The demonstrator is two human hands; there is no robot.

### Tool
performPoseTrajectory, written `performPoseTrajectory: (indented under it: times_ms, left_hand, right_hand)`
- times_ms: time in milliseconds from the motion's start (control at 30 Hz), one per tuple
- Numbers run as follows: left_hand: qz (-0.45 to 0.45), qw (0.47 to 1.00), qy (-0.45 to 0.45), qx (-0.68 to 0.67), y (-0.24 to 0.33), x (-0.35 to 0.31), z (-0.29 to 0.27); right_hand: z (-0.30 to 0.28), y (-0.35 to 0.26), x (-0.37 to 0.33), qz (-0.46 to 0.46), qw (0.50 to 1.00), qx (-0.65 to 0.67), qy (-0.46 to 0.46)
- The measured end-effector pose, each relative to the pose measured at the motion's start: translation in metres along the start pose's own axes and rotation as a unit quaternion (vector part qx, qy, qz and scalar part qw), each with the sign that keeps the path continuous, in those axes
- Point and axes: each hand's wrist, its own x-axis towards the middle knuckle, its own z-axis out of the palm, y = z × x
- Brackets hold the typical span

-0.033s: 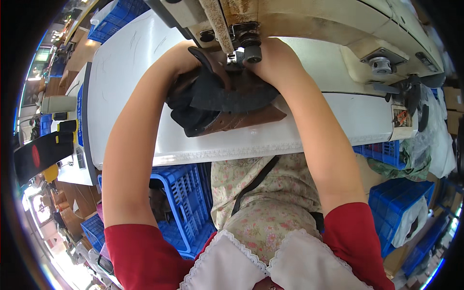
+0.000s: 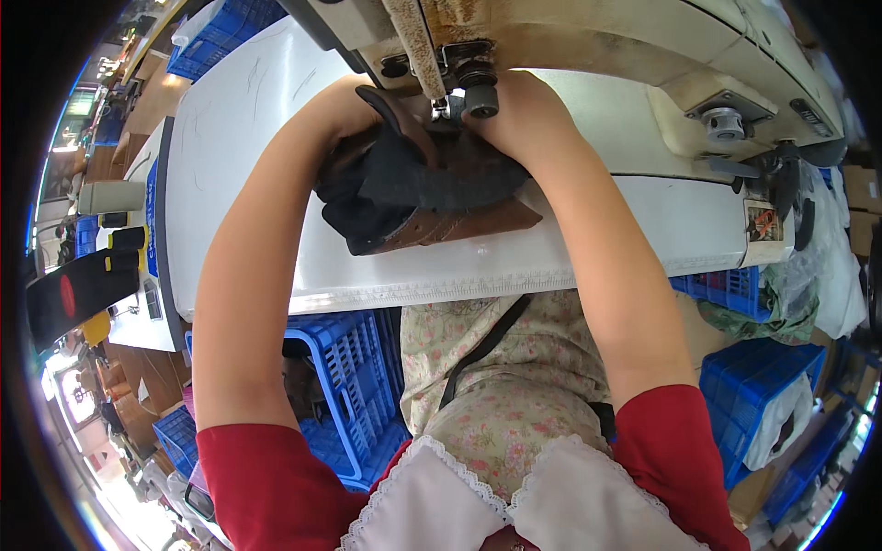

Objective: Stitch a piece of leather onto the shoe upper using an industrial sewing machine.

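Item: dark brown and black leather piece with a tan stitched edge (image 2: 418, 197), lying on the white machine table (image 2: 239, 156) directly below the needle head of the cream industrial sewing machine (image 2: 588, 46), long axis running left to right. Left hand (image 2: 354, 115) grips its left end, fingers closed over the folded leather; right hand (image 2: 514, 115) presses narrow on its right end. Both hands equally near, flanking the needle.

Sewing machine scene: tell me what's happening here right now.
A person seated at a white table has both hands on a shoe upper of black and brown leather, pressed under the head of an industrial sewing machine. The left hand grips the piece's far left side, the right hand steadies it beside the needle area. Blue plastic crates stand under the table.
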Motion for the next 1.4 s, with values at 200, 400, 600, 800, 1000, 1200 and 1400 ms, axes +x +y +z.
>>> performPoseTrajectory:
  times_ms: [200,400,600,800,1000,1200,1400]
  left_hand:
    - [-0.048,0.997,-0.037,-0.052,0.002,0.014,-0.009]
    - [0.033,0.991,-0.117,0.049,0.025,0.004,-0.008]
    - [0.013,0.994,-0.034,0.103,0.051,-0.019,-0.009]
    - [-0.031,0.959,0.090,0.268,0.066,-0.052,-0.033]
    - [-0.041,0.935,0.258,0.241,0.087,-0.173,0.001]
    - [0.219,0.882,0.303,0.287,0.128,-0.177,0.117]
    - [0.160,0.834,0.370,0.376,0.119,-0.132,0.148]
  right_hand:
    - [0.007,-0.005,0.002,0.045,0.998,0.024,-0.020]
    - [0.016,-0.005,-0.005,0.083,0.994,0.062,0.021]
    - [0.009,0.000,-0.005,0.099,0.992,0.065,-0.030]
    - [-0.030,0.034,-0.021,0.054,0.952,0.266,-0.138]
    - [-0.036,0.056,-0.018,-0.037,0.928,0.313,-0.197]
    - [-0.048,0.039,0.000,0.022,0.909,0.318,-0.270]
    - [-0.035,0.039,0.002,0.036,0.925,0.326,-0.193]
